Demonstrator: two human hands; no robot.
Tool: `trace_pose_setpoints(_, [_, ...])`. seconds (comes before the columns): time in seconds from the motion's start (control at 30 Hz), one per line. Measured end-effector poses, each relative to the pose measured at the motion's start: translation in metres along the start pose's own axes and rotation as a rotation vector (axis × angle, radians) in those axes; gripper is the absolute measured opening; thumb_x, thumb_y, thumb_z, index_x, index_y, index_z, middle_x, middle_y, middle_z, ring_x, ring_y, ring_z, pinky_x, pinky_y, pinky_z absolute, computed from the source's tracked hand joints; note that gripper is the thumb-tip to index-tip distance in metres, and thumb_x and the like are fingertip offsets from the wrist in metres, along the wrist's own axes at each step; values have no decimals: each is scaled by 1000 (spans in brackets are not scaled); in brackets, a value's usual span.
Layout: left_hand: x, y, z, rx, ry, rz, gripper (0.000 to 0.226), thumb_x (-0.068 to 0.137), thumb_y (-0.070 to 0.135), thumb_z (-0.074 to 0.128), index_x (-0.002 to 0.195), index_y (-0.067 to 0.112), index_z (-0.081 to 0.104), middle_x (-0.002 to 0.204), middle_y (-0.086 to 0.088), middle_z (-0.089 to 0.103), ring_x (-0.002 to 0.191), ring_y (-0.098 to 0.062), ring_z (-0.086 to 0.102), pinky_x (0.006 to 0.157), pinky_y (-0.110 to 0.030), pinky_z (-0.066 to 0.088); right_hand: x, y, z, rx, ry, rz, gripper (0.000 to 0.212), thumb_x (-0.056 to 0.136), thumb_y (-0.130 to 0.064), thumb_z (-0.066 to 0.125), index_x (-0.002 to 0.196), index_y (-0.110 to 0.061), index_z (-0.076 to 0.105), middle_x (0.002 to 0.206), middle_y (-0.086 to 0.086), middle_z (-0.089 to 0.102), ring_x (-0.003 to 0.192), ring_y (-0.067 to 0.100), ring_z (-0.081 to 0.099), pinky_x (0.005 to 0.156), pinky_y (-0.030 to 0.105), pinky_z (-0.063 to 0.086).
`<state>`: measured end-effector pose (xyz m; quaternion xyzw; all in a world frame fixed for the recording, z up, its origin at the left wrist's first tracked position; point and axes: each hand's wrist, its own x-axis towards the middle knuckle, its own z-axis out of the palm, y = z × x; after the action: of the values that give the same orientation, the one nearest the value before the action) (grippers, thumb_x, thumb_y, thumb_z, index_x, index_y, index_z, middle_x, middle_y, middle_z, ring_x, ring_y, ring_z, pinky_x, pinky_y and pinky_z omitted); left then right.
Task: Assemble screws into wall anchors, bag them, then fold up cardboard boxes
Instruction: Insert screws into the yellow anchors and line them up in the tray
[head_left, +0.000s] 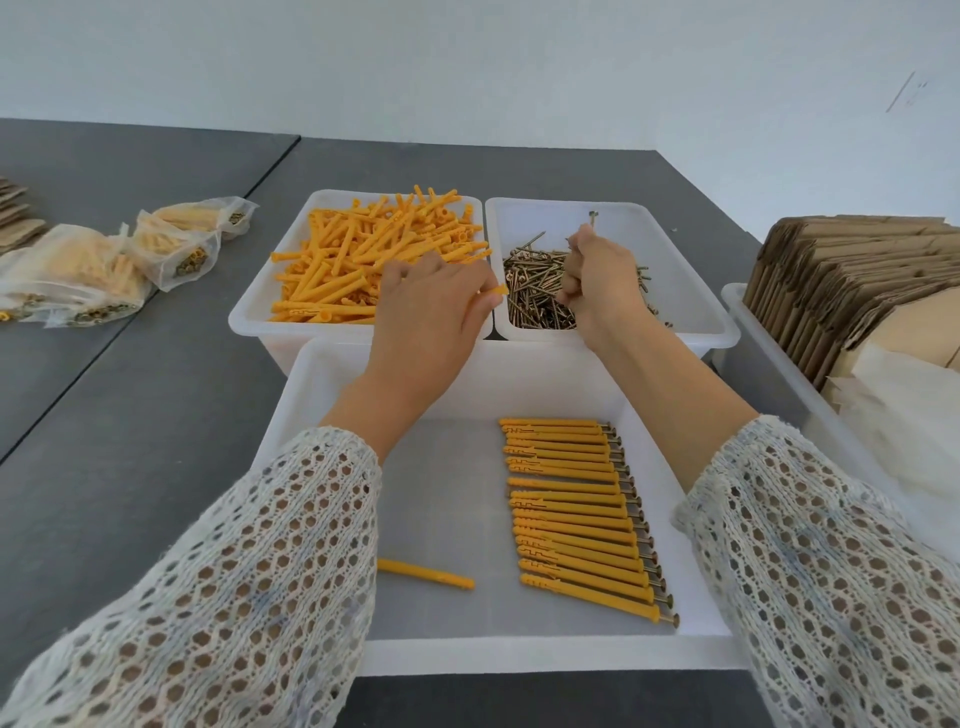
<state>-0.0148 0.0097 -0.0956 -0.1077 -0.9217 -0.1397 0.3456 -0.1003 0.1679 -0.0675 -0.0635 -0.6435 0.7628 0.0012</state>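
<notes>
Head cam: your left hand pinches an anchor over the anchor bin, right hand grips a screw above the screw bin; line tip to hole, push straight

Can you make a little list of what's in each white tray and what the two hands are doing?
Back left tray: loose orange wall anchors
Back right tray: pile of screws
Front tray: row of anchors with screws in them, plus one lone anchor
Left hand: holds an orange anchor, tip showing
Right hand: holds screws, one sticking up
Left of trays: filled bags
Right side: flat cardboard boxes
</notes>
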Motion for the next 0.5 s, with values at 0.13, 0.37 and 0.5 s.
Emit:
trace_pose_setpoints(0.13, [-1,5,-2,-99,-13,13,20,104,27,47,97,15,61,77,14,48,74,-21,55,70,-38,38,-4,0,0,228,-95,83,36,103,-20,34,68,-16,45,57,-3,38,51,14,32,51,26,34])
trace_pose_setpoints(0.37, [-1,8,-4,-256,-15,31,20,105,23,47,103,9,61,84,10,46,70,-18,47,57,-41,42,-9,-2,-3,159,-335,62,36,107,-26,34,78,-16,52,55,-6,25,45,9,22,49,22,23])
trace_pose_setpoints(0.5, [-1,6,-2,-241,2,-7,19,105,25,46,103,14,62,85,13,48,70,-12,44,56,-34,39,-16,-1,5,7,-325,-19,28,104,-22,43,79,-14,53,56,-3,44,44,11,29,50,25,25])
